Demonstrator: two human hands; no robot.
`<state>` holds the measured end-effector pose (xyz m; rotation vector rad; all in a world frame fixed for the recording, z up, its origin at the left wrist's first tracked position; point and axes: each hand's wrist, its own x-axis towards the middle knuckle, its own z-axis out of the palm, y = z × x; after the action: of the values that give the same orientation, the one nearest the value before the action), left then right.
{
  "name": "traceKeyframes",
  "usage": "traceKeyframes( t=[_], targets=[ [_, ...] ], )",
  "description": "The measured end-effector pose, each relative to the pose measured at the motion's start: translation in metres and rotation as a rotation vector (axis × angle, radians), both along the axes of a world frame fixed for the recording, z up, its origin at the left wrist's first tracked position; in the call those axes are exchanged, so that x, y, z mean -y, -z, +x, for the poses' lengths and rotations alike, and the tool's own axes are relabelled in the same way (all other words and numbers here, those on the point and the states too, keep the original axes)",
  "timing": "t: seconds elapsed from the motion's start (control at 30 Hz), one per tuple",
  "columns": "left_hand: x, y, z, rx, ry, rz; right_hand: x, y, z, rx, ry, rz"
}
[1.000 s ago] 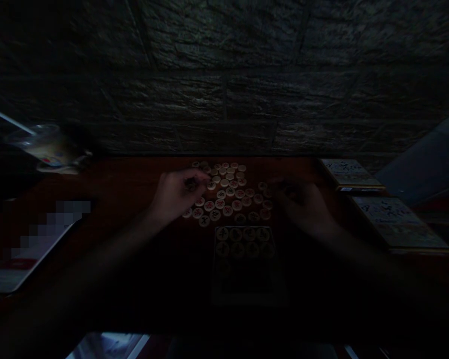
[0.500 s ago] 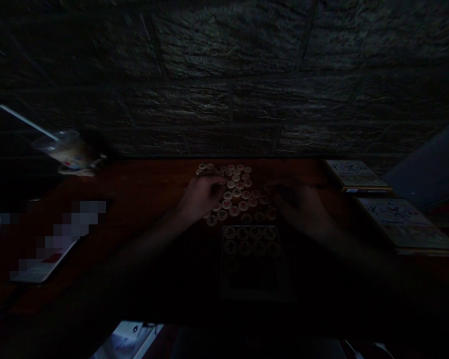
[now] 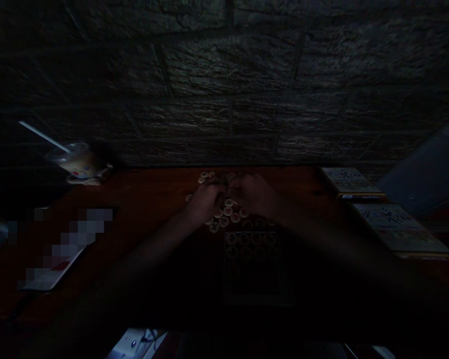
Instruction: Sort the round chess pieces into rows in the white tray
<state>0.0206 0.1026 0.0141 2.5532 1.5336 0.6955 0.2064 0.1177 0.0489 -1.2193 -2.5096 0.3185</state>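
Round Chinese chess pieces (image 3: 228, 212) with red and dark characters lie scattered in the middle of the table. My left hand (image 3: 206, 200) is over their left side, its fingers curled together. Close beside it, my right hand (image 3: 253, 193) reaches over the back of the pieces, fingers bent and pinched toward the left hand. Dim light and the fingers hide what either hand holds. Nearer to me lies a dark, shallow box (image 3: 257, 303) with two rows of chess pieces (image 3: 246, 239) set in its far part.
A plastic drink cup (image 3: 77, 162) with a straw stands at the back left. A phone-like flat device (image 3: 47, 284) lies on the left of the wooden table (image 3: 153, 189). Two flat printed boxes (image 3: 351, 180) lie on the right. A stone-block wall (image 3: 224, 109) rises behind.
My right hand has moved left, from the right edge of the pieces to beside my left hand. My left hand stays over the pieces. The view has tilted slightly up.
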Motion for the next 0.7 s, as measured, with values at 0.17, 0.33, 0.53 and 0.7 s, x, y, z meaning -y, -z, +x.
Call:
traceKeyframes(
  t=[0.17,0.33,0.53,0.7],
  targets=[
    [0.005,-0.005,-0.003,-0.028,-0.003,-0.02,-0.004,0.006,-0.01,0.07,0.017,0.005],
    [0.007,-0.007,-0.003,-0.054,-0.009,-0.01,-0.004,0.005,-0.01,0.136,0.023,0.028],
    [0.003,-0.004,-0.008,0.005,-0.032,0.018,-0.007,0.01,-0.017,0.213,0.02,0.123],
    [0.001,-0.001,-0.012,0.044,-0.016,0.04,-0.005,0.014,-0.019,0.271,-0.011,0.216]
  ],
)
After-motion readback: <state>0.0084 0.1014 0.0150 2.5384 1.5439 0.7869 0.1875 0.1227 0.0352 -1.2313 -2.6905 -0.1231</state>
